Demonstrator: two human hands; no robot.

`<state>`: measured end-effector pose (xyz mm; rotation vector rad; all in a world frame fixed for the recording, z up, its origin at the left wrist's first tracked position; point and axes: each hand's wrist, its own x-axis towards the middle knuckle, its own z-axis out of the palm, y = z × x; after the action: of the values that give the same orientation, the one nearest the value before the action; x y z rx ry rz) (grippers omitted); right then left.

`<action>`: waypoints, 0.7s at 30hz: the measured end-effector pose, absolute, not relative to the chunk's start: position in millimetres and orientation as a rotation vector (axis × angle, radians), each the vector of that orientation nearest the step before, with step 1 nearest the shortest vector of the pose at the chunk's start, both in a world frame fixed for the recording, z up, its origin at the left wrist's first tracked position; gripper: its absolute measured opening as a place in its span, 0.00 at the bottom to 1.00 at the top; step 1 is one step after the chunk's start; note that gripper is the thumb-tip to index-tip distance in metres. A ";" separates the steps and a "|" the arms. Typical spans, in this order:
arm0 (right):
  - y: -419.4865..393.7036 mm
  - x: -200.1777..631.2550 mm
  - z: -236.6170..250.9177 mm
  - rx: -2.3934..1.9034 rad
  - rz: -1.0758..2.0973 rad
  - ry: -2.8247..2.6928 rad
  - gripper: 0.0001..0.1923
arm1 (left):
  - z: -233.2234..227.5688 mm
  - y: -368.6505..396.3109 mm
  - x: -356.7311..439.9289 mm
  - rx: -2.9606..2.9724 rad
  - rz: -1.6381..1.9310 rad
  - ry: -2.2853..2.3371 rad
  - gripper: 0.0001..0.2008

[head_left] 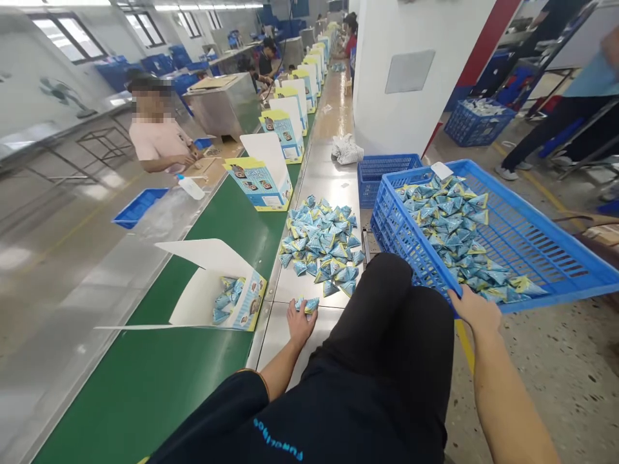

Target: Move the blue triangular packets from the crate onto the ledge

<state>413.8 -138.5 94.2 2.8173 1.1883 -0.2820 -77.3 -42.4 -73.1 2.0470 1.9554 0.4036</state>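
Knee (387, 322), black-trousered, raised mid-view; hides part of the counter (329, 180) and the crate's near corner.
Left hand (300, 320): on the counter, fingers closed on a few packets (307, 303), just short of the pile (322, 245).
Right hand (476, 310): fingers gripping the near rim of the crate (532, 245), blue, tilted, holding more blue-and-yellow triangular packets.
Box (217, 290): open, lying on the green belt (159, 361), left of the hand, some packets inside.
Further boxes (264, 174): upright in a row along the belt.
Person (157, 138): seated across the belt.
Second crate (382, 174): beyond the first.
Writing: light-blue print on the dark shirt, upside down, possibly "FUNWELL"; box print too small to read.
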 end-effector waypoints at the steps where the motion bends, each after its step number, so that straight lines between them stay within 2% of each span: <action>1: -139.1 411.4 99.2 2.788 -0.322 1.170 0.28 | -72.8 -47.7 -77.9 2.047 0.411 1.961 0.25; 8: -146.9 391.1 127.2 2.723 -0.368 1.138 0.26 | -53.9 -58.7 -77.8 2.081 0.313 1.900 0.27; 12: -155.6 388.3 131.4 2.766 -0.379 1.124 0.23 | -49.6 -58.9 -76.9 2.105 0.199 1.914 0.27; 21: -163.3 393.5 133.4 2.804 -0.464 1.162 0.21 | -43.2 -67.3 -67.0 2.167 0.199 2.002 0.25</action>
<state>393.5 -163.3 133.4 2.8037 1.1616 -0.4642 -67.0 -67.3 -43.2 2.1670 2.0017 0.1994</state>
